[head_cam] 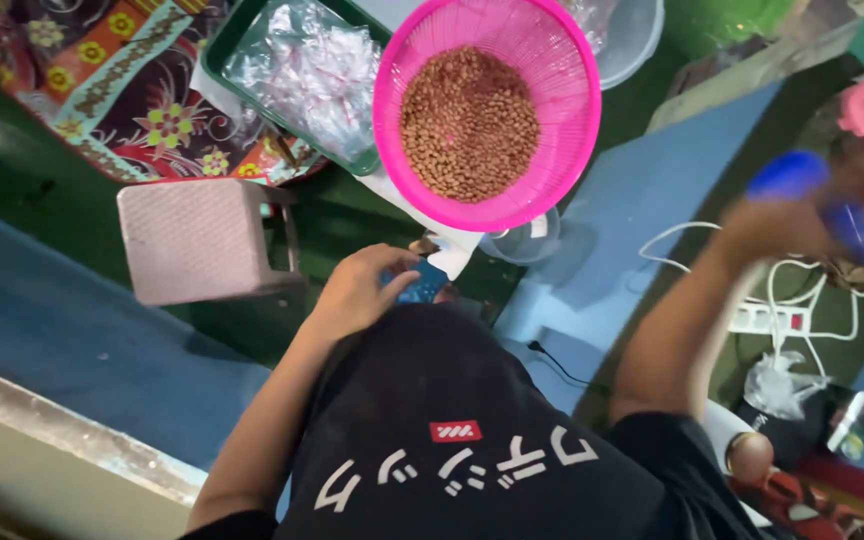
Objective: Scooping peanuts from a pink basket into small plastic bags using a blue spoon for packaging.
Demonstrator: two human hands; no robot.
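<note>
Left hand curled around small blue packet, just below pink basket of brown beans. Right hand raised, blurred, closed on blue object. Better done with packet kept steady and close under basket rim.

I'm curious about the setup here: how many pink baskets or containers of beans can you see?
1: a round pink basket full of brown beans sits at top centre, beside a green tray of clear plastic bags. More could lie out of view or under it.
</note>
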